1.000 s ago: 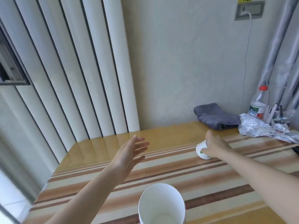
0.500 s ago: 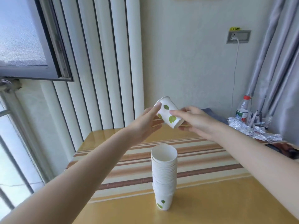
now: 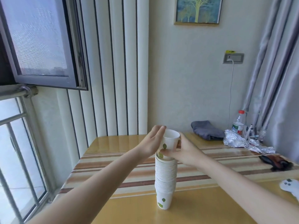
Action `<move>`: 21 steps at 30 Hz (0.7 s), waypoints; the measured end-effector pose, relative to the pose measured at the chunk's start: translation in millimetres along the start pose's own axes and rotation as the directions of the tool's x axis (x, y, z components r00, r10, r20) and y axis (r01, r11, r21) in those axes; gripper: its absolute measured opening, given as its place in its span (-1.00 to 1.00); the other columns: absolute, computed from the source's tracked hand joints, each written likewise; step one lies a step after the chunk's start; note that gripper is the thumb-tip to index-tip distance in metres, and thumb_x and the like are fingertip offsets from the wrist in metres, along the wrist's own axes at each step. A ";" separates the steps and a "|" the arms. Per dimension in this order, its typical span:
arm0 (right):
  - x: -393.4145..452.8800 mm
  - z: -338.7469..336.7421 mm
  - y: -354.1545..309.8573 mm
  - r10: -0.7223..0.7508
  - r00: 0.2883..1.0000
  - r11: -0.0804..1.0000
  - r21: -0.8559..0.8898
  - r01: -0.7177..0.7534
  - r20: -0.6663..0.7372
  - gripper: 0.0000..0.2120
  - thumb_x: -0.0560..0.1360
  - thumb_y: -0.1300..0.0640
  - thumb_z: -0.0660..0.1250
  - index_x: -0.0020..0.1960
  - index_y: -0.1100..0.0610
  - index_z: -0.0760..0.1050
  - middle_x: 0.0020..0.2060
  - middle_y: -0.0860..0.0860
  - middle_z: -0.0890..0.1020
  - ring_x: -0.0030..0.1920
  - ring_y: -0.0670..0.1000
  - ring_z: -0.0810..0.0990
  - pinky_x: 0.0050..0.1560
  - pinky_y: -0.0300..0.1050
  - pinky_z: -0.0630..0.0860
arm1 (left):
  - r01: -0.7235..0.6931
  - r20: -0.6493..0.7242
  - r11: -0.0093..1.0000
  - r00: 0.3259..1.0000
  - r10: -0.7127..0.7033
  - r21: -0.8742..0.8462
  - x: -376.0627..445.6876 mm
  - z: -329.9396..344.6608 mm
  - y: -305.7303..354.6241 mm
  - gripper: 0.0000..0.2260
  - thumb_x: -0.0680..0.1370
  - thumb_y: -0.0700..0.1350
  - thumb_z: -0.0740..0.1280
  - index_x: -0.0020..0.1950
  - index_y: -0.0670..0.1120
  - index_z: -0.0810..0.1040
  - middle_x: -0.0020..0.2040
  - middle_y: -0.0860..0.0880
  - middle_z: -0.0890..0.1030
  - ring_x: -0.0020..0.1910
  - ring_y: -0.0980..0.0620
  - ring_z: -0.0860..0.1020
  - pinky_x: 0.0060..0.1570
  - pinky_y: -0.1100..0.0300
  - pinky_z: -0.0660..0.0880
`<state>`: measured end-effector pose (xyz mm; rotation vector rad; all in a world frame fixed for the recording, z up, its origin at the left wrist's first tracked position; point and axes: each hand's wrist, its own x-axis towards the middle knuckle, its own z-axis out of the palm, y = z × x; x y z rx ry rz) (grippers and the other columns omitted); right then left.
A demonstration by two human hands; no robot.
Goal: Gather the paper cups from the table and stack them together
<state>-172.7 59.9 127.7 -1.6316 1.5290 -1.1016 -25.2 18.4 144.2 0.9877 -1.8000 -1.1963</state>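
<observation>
A tall stack of white paper cups (image 3: 165, 180) with green leaf prints stands upright on the table (image 3: 129, 210). One more paper cup (image 3: 170, 141) sits upright in the top of the stack, mouth up, only partly sunk in. My right hand (image 3: 186, 152) holds this cup low on its right side, thumb across the front near its base. My left hand (image 3: 153, 143) lies flat against the cup's left side with its fingers straight.
A folded grey cloth (image 3: 205, 130), a plastic bottle (image 3: 238, 123) and crumpled foil (image 3: 242, 142) sit at the table's far right. A dark object (image 3: 275, 161) and a white thing (image 3: 291, 186) lie near the right edge. A window frame (image 3: 48, 46) juts out at upper left.
The cup went from lying on the table under my right hand to being lifted and tilted between both hands, then set upright into the top of the stack.
</observation>
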 end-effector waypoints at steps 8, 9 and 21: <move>-6.2 -6.8 2.2 0.075 0.989 0.992 0.092 -0.087 0.125 -0.27 0.49 -0.26 0.25 0.56 -0.05 0.12 0.51 -0.15 0.24 0.45 -0.19 0.23 0.39 -0.21 0.19 | 0.012 -0.011 1.000 1.000 -0.012 0.002 -3.0 2.7 -33.2 -0.63 0.70 -0.01 0.04 0.41 -0.14 0.41 0.34 -0.04 0.53 0.35 0.03 0.46 0.30 0.21 0.33; -5.9 -2.9 2.9 0.081 0.992 0.991 0.098 -0.090 0.097 -0.40 0.57 -0.20 0.14 0.55 -0.03 0.17 0.51 -0.15 0.25 0.46 -0.19 0.23 0.39 -0.24 0.15 | 0.021 -0.011 1.000 1.000 -0.021 0.010 -2.8 5.5 -36.7 -0.63 0.70 -0.02 0.03 0.40 -0.13 0.43 0.33 -0.03 0.54 0.34 0.05 0.46 0.27 0.24 0.33; -2.2 13.3 35.3 -0.048 0.998 0.999 -0.021 0.047 -0.039 -0.52 0.62 -0.12 0.04 0.53 -0.10 0.16 0.50 -0.14 0.22 0.50 -0.16 0.17 0.51 -0.16 0.09 | 0.052 -0.027 0.999 0.998 -0.052 0.007 -9.2 11.4 -52.5 -0.59 0.67 0.12 0.05 0.41 -0.03 0.41 0.33 0.06 0.49 0.31 0.12 0.41 0.26 0.21 0.30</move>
